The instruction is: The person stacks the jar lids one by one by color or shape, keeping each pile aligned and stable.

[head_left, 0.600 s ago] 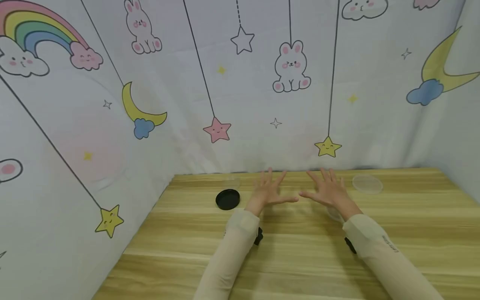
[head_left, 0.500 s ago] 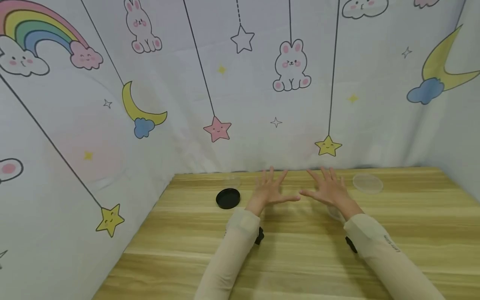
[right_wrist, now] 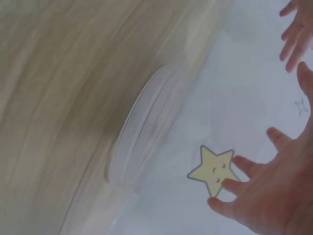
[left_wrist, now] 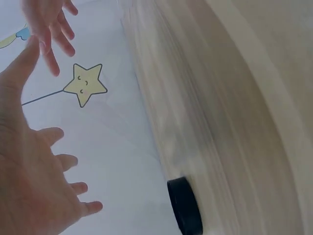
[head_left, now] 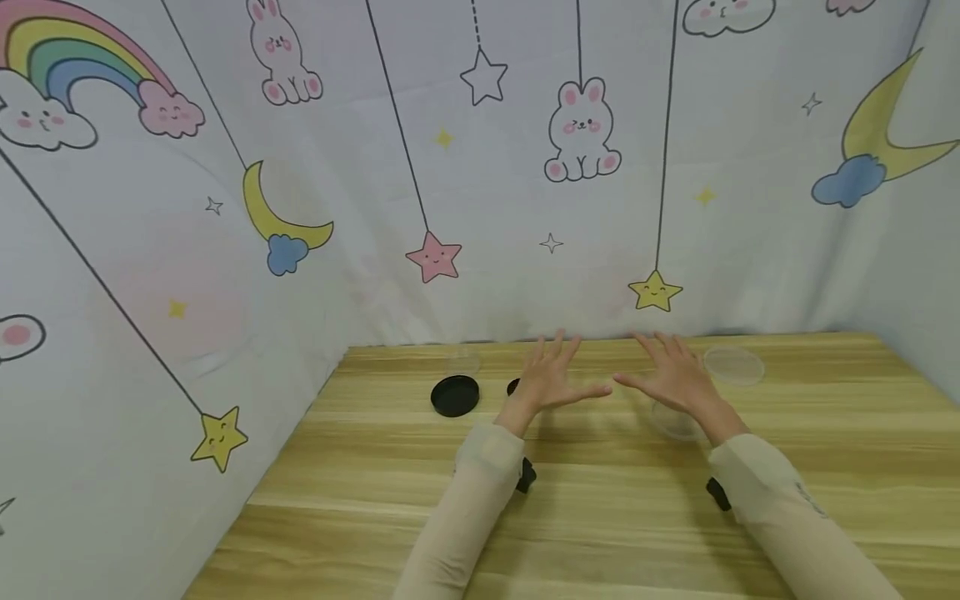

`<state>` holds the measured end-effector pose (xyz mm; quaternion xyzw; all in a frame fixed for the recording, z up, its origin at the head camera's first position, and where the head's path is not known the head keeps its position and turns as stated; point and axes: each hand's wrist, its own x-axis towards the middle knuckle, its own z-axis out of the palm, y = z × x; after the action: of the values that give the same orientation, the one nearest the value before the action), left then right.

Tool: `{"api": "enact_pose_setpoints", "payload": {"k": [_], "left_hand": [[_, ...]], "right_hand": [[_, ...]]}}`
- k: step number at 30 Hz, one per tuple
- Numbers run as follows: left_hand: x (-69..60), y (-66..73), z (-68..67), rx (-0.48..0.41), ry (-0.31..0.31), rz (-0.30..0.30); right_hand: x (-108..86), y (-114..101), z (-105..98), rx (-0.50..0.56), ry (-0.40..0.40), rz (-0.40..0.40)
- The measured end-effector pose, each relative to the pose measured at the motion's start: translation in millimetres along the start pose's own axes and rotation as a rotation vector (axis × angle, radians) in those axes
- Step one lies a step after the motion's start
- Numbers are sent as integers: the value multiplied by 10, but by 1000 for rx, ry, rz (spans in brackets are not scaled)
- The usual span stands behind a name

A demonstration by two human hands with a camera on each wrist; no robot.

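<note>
My left hand (head_left: 543,381) hovers over the table with fingers spread, holding nothing. Opposite it, my right hand (head_left: 677,379) is spread in the same way and holds nothing. The two thumbs point at each other across a small gap. Left of the left hand lies a shallow black round lid or dish (head_left: 455,396). A small black thing (head_left: 513,387) peeks out behind the left hand, mostly hidden. Under the right hand sits a clear round dish or lid (head_left: 677,422), partly covered by it. In the left wrist view a black round rim (left_wrist: 185,205) stands near the fingers.
Beyond the right hand lies a clear disc (head_left: 733,367). A faint clear object (head_left: 464,362) stands behind the black lid. The wood-grain table (head_left: 600,533) ends at a printed curtain (head_left: 510,292) at the back and left. Black wrist mounts show under both sleeves.
Both hands have shifted slightly to the right, still spread. The small black thing behind the left hand and more of the clear dish under the right hand have come into view.
</note>
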<state>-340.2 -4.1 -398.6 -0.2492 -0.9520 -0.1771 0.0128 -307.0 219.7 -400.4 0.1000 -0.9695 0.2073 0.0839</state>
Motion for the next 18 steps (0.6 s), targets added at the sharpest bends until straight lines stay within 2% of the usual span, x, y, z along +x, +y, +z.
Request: {"api": "enact_pose_setpoints", "payload": {"k": [6, 11, 13, 18], "left_hand": [[81, 66, 93, -67, 121, 44], [167, 189, 179, -115, 204, 80], [207, 261, 213, -230, 211, 81], [303, 460, 265, -616, 205, 40]], "right_hand": [[-49, 115, -48, 16, 19, 1], [-112, 229, -108, 27, 69, 6], [-138, 280, -152, 44, 82, 18], [-199, 427, -253, 114, 98, 55]]}}
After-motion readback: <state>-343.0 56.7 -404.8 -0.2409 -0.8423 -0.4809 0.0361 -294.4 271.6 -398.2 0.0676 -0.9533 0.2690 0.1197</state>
